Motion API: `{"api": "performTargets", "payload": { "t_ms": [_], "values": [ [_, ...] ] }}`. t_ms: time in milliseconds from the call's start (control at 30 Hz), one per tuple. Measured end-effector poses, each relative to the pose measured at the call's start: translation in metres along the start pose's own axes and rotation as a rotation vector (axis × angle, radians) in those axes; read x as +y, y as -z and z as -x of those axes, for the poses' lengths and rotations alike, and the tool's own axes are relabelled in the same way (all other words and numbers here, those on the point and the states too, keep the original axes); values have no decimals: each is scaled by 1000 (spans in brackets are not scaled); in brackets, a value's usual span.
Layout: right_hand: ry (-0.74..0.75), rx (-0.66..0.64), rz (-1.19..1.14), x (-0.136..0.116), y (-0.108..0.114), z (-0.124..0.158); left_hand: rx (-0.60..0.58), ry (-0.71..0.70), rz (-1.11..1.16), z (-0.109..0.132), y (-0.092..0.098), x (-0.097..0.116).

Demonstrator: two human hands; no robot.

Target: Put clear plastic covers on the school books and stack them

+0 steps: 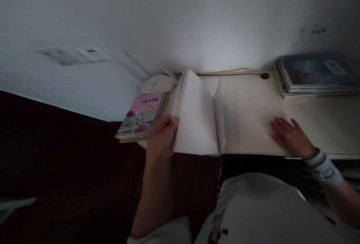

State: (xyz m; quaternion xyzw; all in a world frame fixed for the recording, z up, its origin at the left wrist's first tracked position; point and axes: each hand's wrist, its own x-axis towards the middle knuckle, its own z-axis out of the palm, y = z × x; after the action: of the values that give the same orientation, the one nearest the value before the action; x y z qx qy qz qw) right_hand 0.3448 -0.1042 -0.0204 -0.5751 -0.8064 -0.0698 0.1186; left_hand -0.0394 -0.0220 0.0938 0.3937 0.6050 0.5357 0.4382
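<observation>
My left hand (163, 133) is closed on the left edge of a book (195, 113), thumb in front and fingers behind. The book stands partly open on the desk, with plain white pages or a white folded cover sheet facing me, and its right part is bent upward. No print shows on the white side. To the right, my right hand (292, 137) is held low at the desk's front part with its fingers apart and holds nothing. Its fingertips are slightly blurred, so contact with the desktop is unclear. A grey band circles the right wrist.
Left of the book lies a stack of books with a pink illustrated cover (143, 111), near a white flat object (157, 84). Another book stack (315, 75) sits at the back right. A yellow cable (239, 69) runs along the wall to a desk (253, 116) hole.
</observation>
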Motion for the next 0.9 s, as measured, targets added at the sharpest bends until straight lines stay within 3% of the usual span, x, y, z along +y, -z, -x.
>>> {"api": "performTargets", "payload": {
  "t_ms": [100,233,400,500,567,667,767,900],
  "values": [
    [-44,14,-218,-11,6,-12,-85,-3,21,1,-7,-14],
    [-156,58,-793,-35,19,-34,-128,-30,39,12,-17,-16],
    [-643,146,-1261,-38,37,-49,-190,-62,50,17,-34,-13],
    [-787,83,-1474,-29,40,-48,-250,-74,78,8,-40,-17],
    [-790,81,-1524,-24,36,-47,-274,-58,62,-2,-39,-25],
    [-784,146,-1486,-19,24,-45,-205,-81,-67,-17,-28,-43],
    [-772,189,-1416,-17,11,-46,-128,-143,-315,-29,-8,-67],
    [-691,116,-1266,-13,0,-52,-182,-271,-734,-32,8,-89]
  ]
}}
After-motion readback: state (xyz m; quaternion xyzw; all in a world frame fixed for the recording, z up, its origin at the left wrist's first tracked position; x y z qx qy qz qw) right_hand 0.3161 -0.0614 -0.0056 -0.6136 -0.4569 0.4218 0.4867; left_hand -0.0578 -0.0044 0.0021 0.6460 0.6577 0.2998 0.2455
